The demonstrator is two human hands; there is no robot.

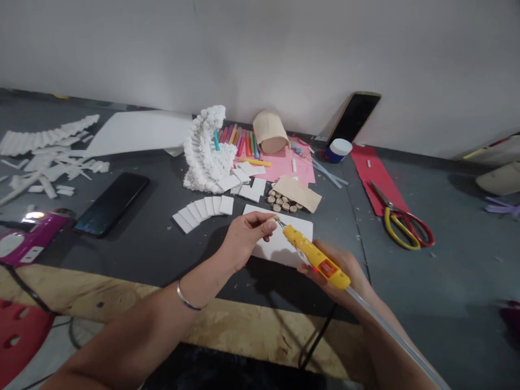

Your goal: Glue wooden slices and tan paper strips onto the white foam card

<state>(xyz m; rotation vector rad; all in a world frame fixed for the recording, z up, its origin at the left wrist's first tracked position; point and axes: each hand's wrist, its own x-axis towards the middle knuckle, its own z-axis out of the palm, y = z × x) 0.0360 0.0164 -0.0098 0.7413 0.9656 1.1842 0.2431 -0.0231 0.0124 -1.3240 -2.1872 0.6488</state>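
My right hand (337,265) is wrapped round a yellow hot glue gun (311,250), with a long clear glue stick (390,327) running out of its back. My left hand (246,235) pinches a small pale piece (273,219), too small and covered to name, right at the gun's metal nozzle. Both hands are over a white sheet of card (298,230). Just beyond it lie several small brown rolled discs (278,207), partly under a tan paper piece (298,192). White rectangular cards (199,211) are fanned out to the left of the sheet.
Behind stand a white textured structure (207,157), crayons (244,142) and a tan paper cup shape (270,130) near pink paper (278,170). Scissors (400,219) rest partly on red paper (376,176). A phone (114,203) and a purple device (36,235) lie left; another phone (355,119) leans on the wall.
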